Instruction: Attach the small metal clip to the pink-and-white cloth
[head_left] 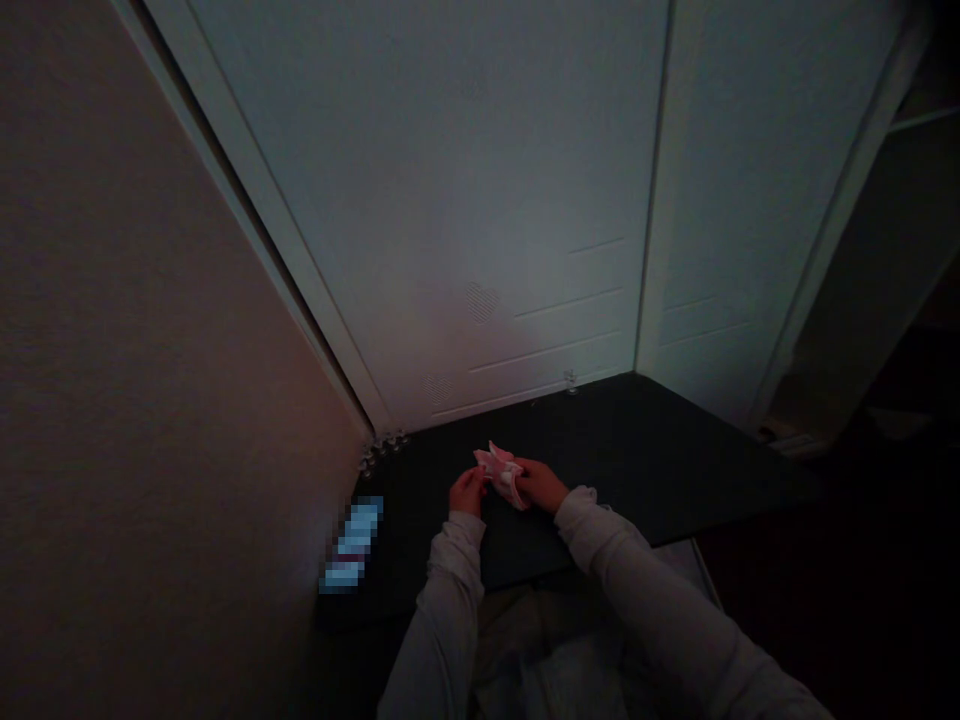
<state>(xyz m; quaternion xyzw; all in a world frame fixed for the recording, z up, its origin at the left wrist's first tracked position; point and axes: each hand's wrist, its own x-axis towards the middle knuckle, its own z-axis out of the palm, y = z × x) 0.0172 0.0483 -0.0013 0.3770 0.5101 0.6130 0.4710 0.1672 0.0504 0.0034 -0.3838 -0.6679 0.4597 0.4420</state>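
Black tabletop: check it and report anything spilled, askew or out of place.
One small clear object sits by the white panel, apart from the cluster of similar-looking pieces in the far left corner, so it looks like a stray. I see no spill on the black tabletop, though the light is dim.

Dim light leaves the lower right near-black; a pixelated patch [356,540] glows blue.

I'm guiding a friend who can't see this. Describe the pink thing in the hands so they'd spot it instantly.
Below the tall pale panels lies a dark tabletop. Over it, the left hand and right hand hold a small pink-and-white piece between them. Its pink sets it apart from the little shiny objects and pixelated bluish patch at the left.
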